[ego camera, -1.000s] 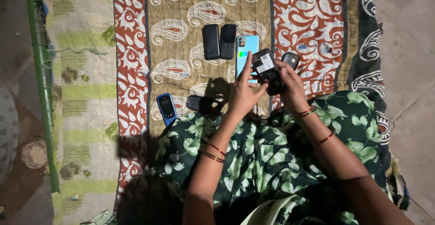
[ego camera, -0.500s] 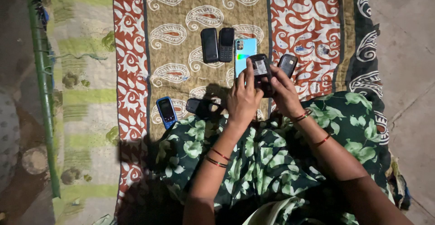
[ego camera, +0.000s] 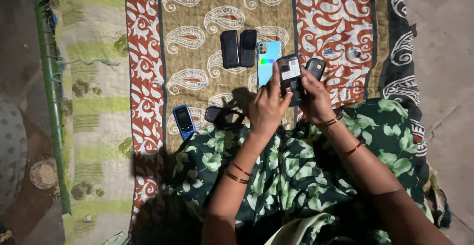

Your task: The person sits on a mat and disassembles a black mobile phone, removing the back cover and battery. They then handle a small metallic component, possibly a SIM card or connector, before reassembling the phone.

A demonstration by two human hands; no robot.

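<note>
The person sits on a patterned cloth [ego camera: 197,52] and holds a small black phone [ego camera: 290,77] up in both hands, above the lap. Its back is open, with a pale battery showing, so the work on it looks only partly done and the cover is not yet on. The left hand [ego camera: 266,107] supports the phone from the left, fingers [ego camera: 274,79] closed against its side. The right hand [ego camera: 315,102] grips it from the right, fingers together on the edge. Just right of it lies a black cover [ego camera: 315,68]. Far behind lie two black phones [ego camera: 239,48] and a light blue smartphone [ego camera: 268,62]; a blue phone [ego camera: 183,121] lies near left.
</note>
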